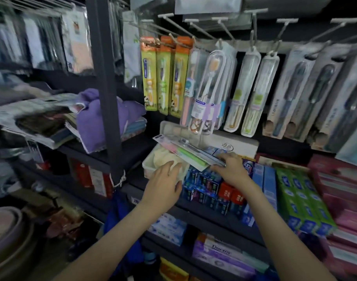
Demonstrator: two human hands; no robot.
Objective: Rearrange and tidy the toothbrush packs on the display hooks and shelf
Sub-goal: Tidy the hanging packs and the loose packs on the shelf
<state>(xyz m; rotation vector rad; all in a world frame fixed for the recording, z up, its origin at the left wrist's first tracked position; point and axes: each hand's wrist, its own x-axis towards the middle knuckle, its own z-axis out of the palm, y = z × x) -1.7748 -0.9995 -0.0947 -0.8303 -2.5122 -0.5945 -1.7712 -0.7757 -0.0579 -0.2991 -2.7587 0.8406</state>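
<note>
A flat toothbrush pack (185,152) with pink and green brushes lies tilted across a white box on the shelf. My right hand (232,169) grips its lower right end. My left hand (165,181) hovers with fingers spread over the white plastic tub (151,165) just left of the pack, holding nothing. Above, yellow and orange kids' toothbrush packs (164,78) hang on hooks, beside clear-cased toothbrush packs (210,90) and grey boxed toothbrush packs (307,92) further right.
Blue, green and red toothpaste boxes (303,197) fill the shelf under my hands. Pink boxes (343,191) stack at the right. A dark upright post (106,88) stands left, with purple towels (96,118) behind it. Bare hooks (220,27) jut out overhead.
</note>
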